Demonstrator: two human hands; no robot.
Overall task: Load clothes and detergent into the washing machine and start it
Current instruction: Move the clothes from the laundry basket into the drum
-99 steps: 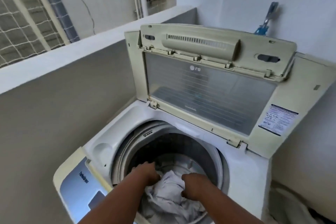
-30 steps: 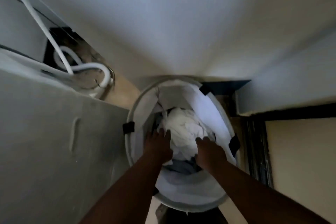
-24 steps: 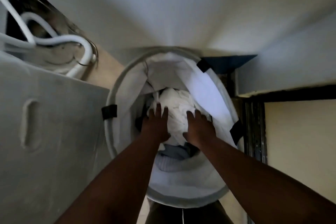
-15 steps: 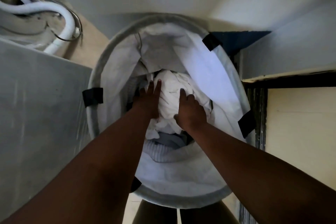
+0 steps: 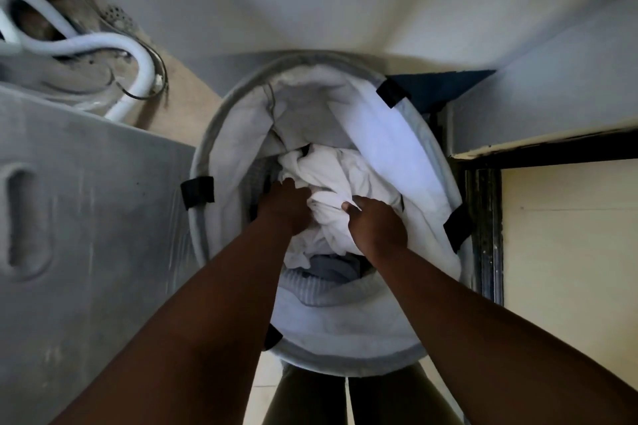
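Below, head view: both bare arms reach down into a round laundry hamper (image 5: 202, 224) seen from straight above.
Left hand (image 5: 284, 205): knuckles up, fingers curled under and buried in a white garment (image 5: 331, 183); closed around its cloth on the left side of the bundle.
Right hand (image 5: 376, 224): fist-like, thumb and fingers pinching a fold of the same white garment at its near right side.
White garment: crumpled heap at the middle of the hamper, lying on top of the other laundry, between the two hands and touching both.
Grey clothes (image 5: 331, 272): a darker grey-blue piece and a pale ribbed one, under the white garment, toward the near wall of the hamper.
Hamper: pale grey rim, white fabric liner folded inward, black straps (image 5: 196, 190) across the rim at several places.
Washing machine (image 5: 86, 217): only its grey side panel shows, at the left, just beside the hamper, with an oval recessed grip.
Hoses (image 5: 103, 45): white, looped behind the machine at top left.
Door frame (image 5: 483, 235): dark, at the right, just beside the hamper.
Legs (image 5: 310, 397): in dark trousers, below the hamper's near rim.
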